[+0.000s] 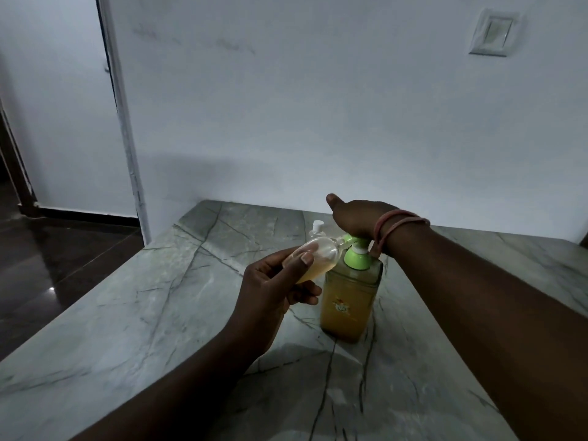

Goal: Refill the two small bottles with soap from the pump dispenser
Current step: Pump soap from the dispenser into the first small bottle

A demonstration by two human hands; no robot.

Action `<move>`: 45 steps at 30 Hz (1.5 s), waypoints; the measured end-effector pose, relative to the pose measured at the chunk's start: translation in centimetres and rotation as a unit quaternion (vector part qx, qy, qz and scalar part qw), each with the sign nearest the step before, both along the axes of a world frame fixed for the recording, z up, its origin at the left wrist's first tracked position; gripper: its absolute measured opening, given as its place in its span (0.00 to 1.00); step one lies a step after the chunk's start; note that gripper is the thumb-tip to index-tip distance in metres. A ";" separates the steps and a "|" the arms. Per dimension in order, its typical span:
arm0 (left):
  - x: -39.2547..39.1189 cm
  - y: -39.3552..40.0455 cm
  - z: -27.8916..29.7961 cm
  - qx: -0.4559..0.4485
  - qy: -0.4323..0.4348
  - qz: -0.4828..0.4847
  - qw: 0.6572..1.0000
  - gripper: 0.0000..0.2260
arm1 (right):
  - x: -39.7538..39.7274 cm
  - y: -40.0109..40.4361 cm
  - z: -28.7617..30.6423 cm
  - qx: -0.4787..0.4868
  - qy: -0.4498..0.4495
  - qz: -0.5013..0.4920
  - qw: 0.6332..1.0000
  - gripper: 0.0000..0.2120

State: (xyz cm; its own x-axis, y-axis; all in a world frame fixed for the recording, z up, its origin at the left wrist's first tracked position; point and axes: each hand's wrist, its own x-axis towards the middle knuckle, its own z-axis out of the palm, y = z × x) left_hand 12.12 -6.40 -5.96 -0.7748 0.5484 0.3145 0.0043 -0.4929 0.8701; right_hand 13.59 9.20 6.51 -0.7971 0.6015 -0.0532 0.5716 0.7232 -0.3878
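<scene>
Head view: small bottle (313, 257) tilted, mouth toward pump dispenser (351, 291) spout, in left hand (273, 291) fingers' grip; right hand (359, 218) flat atop pump.

Pink bangles (401, 221), bare forearms

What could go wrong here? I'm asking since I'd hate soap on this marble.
The small bottle is held tilted at the green pump, so a hard press by the right hand could send soap past its mouth. The left hand holds it only by its base, so it may slip.
</scene>
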 end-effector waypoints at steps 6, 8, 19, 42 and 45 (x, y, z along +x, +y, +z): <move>-0.2 0.1 0.0 0.001 0.002 -0.004 1.000 0.15 | -0.3 0.6 -0.7 0.007 0.024 -0.007 1.000 0.33; -0.1 0.1 -0.1 -0.003 0.005 -0.003 1.000 0.15 | -0.3 0.7 -1.1 -0.008 0.024 -0.009 1.000 0.32; 0.0 0.1 0.0 -0.007 0.003 -0.005 1.000 0.14 | -0.5 1.1 -0.6 0.018 0.031 0.009 0.999 0.31; -0.2 0.2 -0.4 -0.019 0.014 0.006 1.000 0.17 | -0.3 1.3 -1.3 0.002 0.031 0.008 0.999 0.33; -0.1 0.1 -0.2 -0.016 0.011 0.009 1.000 0.16 | -0.1 1.0 -1.0 -0.009 0.024 0.008 1.000 0.33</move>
